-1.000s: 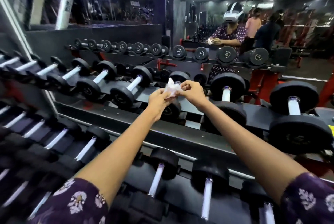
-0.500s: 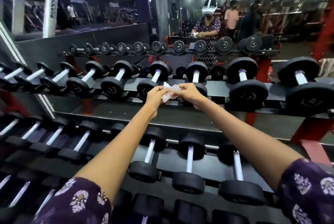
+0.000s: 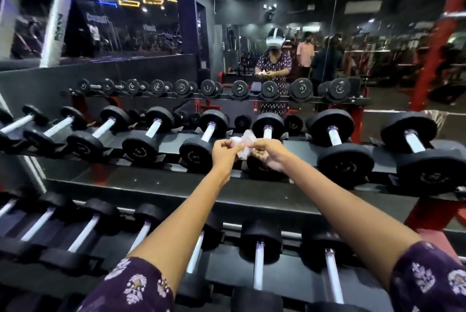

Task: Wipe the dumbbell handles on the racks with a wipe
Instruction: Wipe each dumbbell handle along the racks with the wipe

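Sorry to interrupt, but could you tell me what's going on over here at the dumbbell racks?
A person stands at the racks holding a crumpled white wipe between both hands. The left hand and right hand each pinch it, held up in front of the upper row of dumbbells. The wipe is not on any handle at this moment. A mirror behind the racks shows the person's reflection and other people further back.

Head camera looks forward and down, close over tiered dumbbell racks.
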